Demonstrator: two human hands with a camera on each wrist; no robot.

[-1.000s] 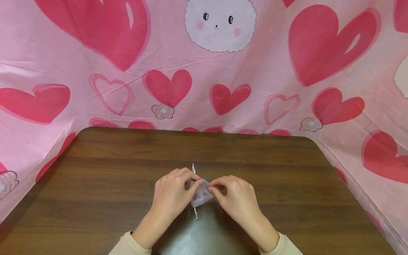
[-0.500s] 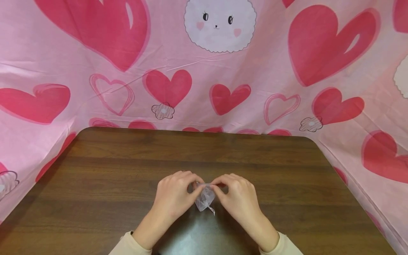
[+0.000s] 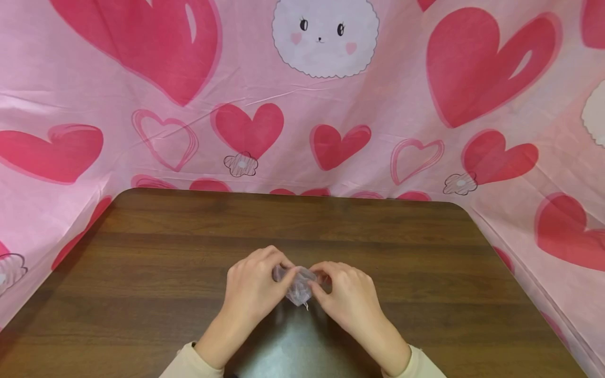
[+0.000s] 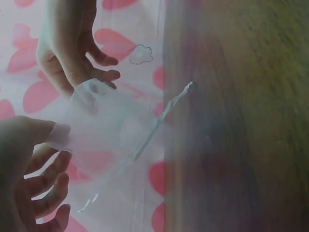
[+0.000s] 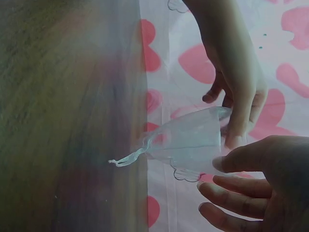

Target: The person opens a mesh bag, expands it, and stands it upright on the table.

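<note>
Between my two hands is a small sheer white drawstring pouch. My left hand pinches one side of its edge between thumb and fingers. On the opposite side, my right hand pinches the edge too, with its other fingers loosely bent. In the left wrist view the pouch spreads out between the hands, and a twisted white cord runs across it. The right wrist view shows the pouch narrowing to a gathered neck, with a looped cord hanging from it.
The hands work over a dark brown wooden table with rounded far corners. Pink fabric printed with red hearts hangs behind it and along both sides. Light beige sleeves cover the forearms.
The hands first came together, turning the pouch so its cord pointed towards me. Since then they have parted slightly, and the pouch is spread wider between them.
</note>
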